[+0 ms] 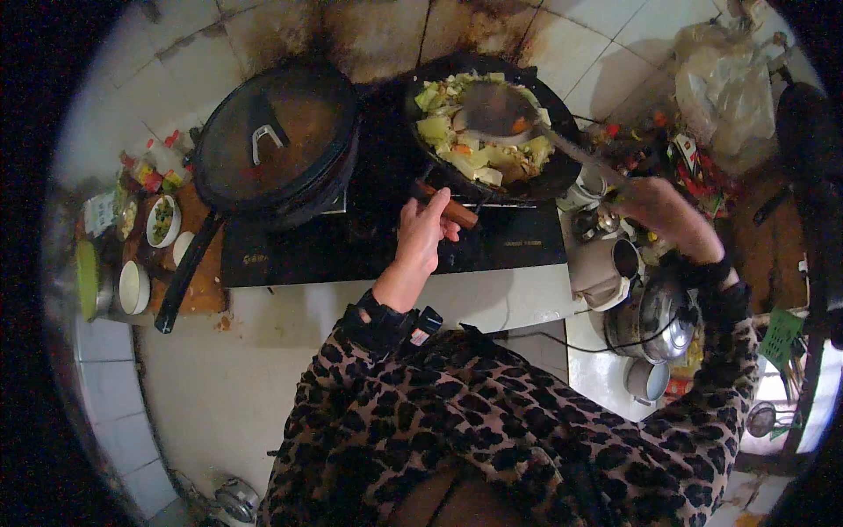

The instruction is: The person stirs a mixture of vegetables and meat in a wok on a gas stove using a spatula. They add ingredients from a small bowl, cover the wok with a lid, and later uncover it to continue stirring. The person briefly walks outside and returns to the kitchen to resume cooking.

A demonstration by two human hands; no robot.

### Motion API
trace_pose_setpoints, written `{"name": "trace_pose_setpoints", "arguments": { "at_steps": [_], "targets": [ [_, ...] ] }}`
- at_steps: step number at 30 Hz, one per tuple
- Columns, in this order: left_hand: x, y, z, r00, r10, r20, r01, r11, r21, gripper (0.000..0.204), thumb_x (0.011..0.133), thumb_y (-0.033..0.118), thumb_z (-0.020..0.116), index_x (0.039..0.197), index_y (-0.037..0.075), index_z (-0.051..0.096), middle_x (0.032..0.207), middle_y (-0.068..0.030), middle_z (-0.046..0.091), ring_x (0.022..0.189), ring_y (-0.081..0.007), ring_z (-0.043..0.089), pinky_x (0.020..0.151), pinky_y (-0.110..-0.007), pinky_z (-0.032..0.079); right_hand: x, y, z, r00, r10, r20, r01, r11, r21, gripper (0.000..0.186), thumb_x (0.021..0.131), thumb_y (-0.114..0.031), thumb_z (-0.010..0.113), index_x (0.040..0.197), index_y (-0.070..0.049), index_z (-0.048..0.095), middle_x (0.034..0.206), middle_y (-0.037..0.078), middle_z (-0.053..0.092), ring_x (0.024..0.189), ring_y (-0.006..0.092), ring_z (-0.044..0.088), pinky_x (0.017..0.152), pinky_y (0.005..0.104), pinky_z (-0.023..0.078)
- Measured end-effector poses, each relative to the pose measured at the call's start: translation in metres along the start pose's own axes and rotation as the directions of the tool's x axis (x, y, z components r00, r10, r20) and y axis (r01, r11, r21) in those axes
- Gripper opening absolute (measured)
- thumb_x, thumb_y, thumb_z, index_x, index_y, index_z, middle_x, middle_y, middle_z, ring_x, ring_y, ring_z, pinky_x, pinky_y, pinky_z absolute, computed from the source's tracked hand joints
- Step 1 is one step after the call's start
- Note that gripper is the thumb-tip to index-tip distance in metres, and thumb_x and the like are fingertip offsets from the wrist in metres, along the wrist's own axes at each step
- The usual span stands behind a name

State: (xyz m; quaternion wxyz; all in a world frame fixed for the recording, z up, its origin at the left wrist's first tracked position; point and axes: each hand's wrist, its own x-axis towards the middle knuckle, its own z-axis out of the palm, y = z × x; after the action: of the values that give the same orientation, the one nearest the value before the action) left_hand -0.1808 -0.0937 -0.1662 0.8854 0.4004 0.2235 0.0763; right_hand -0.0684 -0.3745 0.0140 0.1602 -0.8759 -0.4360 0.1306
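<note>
A dark wok point(564, 176) stands on the right side of the black stove. Pale green chopped cabbage point(492, 161) fills it, with a few orange bits among the pieces. My left hand point(420, 235) is closed round the wok's brown wooden handle point(460, 214), thumb along the top. From the right, my right hand point(660, 213) grips the long handle of a spatula point(499, 110). Its broad dark head is over the cabbage, blurred by motion, so I cannot tell whether it touches the food.
Left of the wok sits a lidded black pan point(279, 136), its long handle point(189, 274) jutting past the stove point(395, 255). Small bowls point(134, 287) crowd the left counter. At right are a beige pitcher point(606, 268), a metal pot point(665, 321) and a plastic bag point(724, 88).
</note>
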Motion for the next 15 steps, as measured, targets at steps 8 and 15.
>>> {"name": "trace_pose_setpoints", "arguments": {
  "at_steps": [8,15],
  "targets": [
    [0.001,-0.003,0.0,0.999,-0.009,-0.043,0.012,0.999,0.05,0.021,0.081,0.022,0.06,0.085,0.005,0.048,0.068,-0.0071,0.057,0.049,-0.0153,0.051,0.04,-0.027,0.04,0.029,0.069,-0.097,0.761,0.589,0.272,-0.353,0.728,-0.588,0.024,0.085,-0.015,0.042,0.108,-0.009,0.049,0.112,0.001,0.043,0.094,0.0129,0.043,0.081,0.0285,0.035],
    [0.001,-0.002,0.004,0.999,0.031,-0.036,-0.03,0.999,0.027,0.022,0.081,0.022,0.059,0.087,0.005,0.046,0.068,-0.0057,0.055,0.05,-0.0148,0.051,0.04,-0.027,0.039,0.127,0.199,-0.037,0.802,0.31,0.511,-0.479,0.845,0.238,0.027,0.08,-0.028,0.058,0.069,-0.009,0.043,0.059,0.001,0.04,0.046,0.0108,0.038,0.043,0.0274,0.032]
  ]
}}
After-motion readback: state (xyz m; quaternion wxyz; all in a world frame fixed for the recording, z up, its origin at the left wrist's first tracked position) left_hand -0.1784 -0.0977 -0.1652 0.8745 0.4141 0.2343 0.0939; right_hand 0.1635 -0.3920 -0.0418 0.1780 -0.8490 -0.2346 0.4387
